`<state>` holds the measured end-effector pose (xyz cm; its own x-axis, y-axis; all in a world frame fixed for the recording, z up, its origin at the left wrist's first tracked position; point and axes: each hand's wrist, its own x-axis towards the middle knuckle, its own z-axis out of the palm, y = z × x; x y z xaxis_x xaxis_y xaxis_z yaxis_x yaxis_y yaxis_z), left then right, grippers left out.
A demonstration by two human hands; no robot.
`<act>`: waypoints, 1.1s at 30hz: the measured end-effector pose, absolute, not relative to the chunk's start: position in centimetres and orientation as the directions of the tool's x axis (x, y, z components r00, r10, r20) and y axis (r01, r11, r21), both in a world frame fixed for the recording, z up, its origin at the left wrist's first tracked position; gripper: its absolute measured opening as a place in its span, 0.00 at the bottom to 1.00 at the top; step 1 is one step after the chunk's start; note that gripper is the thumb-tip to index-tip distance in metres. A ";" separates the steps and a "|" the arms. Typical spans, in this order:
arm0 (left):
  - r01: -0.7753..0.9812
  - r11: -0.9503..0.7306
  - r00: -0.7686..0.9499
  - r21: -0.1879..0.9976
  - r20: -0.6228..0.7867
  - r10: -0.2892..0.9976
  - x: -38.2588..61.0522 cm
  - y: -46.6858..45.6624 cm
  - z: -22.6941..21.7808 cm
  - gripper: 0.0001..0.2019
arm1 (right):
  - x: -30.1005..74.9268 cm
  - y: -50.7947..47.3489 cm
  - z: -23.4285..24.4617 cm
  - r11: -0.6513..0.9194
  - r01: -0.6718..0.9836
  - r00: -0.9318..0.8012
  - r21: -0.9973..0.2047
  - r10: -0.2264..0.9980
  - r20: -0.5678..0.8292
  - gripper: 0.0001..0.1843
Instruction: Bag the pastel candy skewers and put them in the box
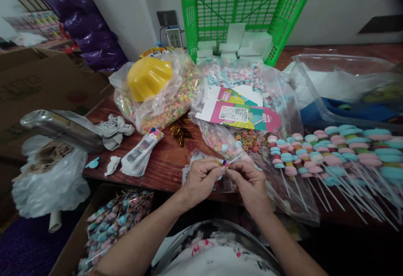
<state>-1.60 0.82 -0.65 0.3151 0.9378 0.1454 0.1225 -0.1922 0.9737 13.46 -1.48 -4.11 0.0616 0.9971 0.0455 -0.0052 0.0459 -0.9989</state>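
Observation:
My left hand [201,179] and my right hand [250,181] meet at the table's front edge, both pinched closed. Between them runs a thin white stick [235,159] with small coloured candy rings at its near end. The left fingertips pinch the ring end; the right fingers grip the stick. Just beyond lies an open clear bag of coloured ring candies [242,139]. To the right, a row of finished skewers [330,150] with pink and blue candies lies on plastic.
A big bag of ring cereal candy [170,108] with a yellow scoop [147,76] sits at left-centre. A green basket [245,11] stands behind. Pink printed cards [239,114], a stack of labels [140,152], a clear tub [346,87], and a box of wrapped candy [116,221] surround me.

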 end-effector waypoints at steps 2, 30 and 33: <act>0.122 -0.203 0.357 0.972 0.148 0.922 -1.5 0.9 -0.2 0.15 | 14.2 -1.2 -4.1 -0.008 -0.038 -0.077 -0.999 0.997 -0.005 0.10; 0.392 -0.341 0.911 0.854 -0.309 0.274 -1.0 3.6 6.4 0.10 | 17.3 -3.7 2.7 0.951 0.306 -0.863 0.050 0.254 0.436 0.12; 0.535 -0.759 0.809 0.372 0.034 0.587 -0.4 3.3 9.1 0.03 | 17.8 -0.9 2.7 0.822 0.555 -0.771 0.132 0.448 0.454 0.12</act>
